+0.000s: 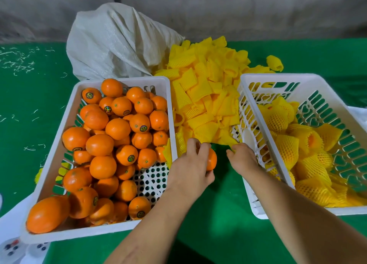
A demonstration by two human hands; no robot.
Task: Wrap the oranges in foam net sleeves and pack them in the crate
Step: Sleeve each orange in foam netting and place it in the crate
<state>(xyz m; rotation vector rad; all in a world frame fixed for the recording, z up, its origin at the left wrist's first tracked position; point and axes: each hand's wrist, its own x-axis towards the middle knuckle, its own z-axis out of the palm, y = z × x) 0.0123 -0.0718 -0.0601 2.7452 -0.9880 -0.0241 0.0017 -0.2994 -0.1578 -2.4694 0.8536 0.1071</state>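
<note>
My left hand [193, 165] grips a bare orange [212, 160] between the two crates, just in front of the heap of yellow foam net sleeves [206, 89]. My right hand [241, 157] pinches the near edge of a sleeve [225, 137] at the front of that heap. The white crate on the left [59, 146] holds several unwrapped oranges [117, 129], some with round stickers. The white crate on the right [248, 136] holds several oranges wrapped in yellow sleeves [305, 144].
A white woven sack [117, 39] lies behind the left crate and the sleeve heap. One loose sleeve [275, 63] lies at the back right. The green table cover [218, 214] shows between the crates. White shreds [17, 61] are scattered at the far left.
</note>
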